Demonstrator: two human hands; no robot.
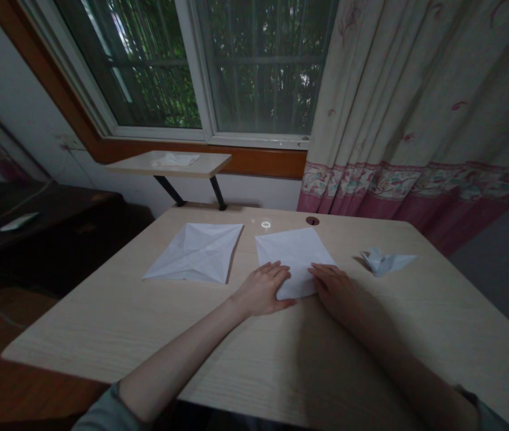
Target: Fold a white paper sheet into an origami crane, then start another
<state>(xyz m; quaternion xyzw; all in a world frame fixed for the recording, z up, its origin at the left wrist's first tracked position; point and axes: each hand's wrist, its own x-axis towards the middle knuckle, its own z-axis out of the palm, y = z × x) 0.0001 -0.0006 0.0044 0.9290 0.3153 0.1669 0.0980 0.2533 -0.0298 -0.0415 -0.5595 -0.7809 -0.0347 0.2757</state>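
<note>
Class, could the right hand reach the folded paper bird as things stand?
Probably yes: the right hand rests near the folded paper bird, and no object lies between them.

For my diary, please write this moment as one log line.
left hand: on white paper sheet | right hand: same sheet | nearby: creased paper square, folded paper figure

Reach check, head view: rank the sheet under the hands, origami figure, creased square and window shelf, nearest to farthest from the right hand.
1. White paper sheet: under the right hand, touching.
2. Folded origami figure: to its right, on the table.
3. Creased paper square: left, on the table.
4. Small shelf: farthest, by the window.
</note>
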